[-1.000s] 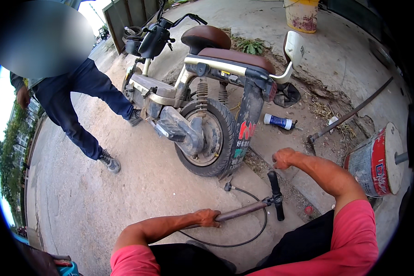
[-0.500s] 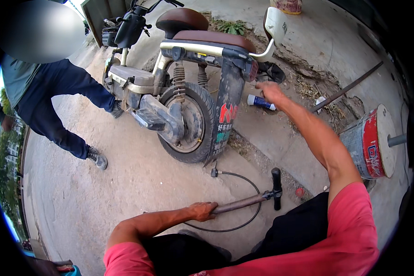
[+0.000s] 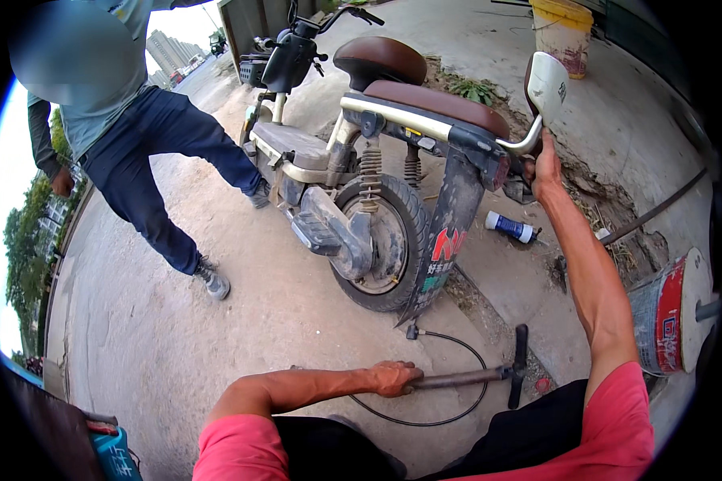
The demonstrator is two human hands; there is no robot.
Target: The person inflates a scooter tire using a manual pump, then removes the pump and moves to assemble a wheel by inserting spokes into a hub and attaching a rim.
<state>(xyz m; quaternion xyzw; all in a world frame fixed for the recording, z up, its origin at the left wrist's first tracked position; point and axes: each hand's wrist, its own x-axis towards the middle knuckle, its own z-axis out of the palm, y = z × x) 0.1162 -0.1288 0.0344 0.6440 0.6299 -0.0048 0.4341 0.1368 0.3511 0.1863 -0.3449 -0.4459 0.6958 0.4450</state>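
Note:
My left hand (image 3: 395, 377) is wrapped round the barrel of a floor pump (image 3: 461, 377), which lies tilted across in front of me. Its black T-handle (image 3: 519, 367) points right. A thin black hose (image 3: 467, 345) curves from it to a connector (image 3: 412, 331) near the scooter's rear wheel. At the tail of the electric scooter (image 3: 425, 115), my right hand (image 3: 546, 170) is closed at the base of the cream backrest bracket (image 3: 529, 143); its fingers are partly hidden. A blue-and-white bottle (image 3: 511, 227) lies on the ground below that hand.
A person in dark trousers (image 3: 156, 160) stands at the left, beside the scooter. On the right are a red-and-grey bucket (image 3: 656, 325) and a long rod (image 3: 658, 208). A yellow-topped bucket (image 3: 562, 40) stands far back. Broken concrete (image 3: 610, 192) edges the ground.
My right hand has moved up from above the bottle to the backrest bracket. The view has shifted, so the scooter appears farther right and lower. My left hand keeps its hold on the pump.

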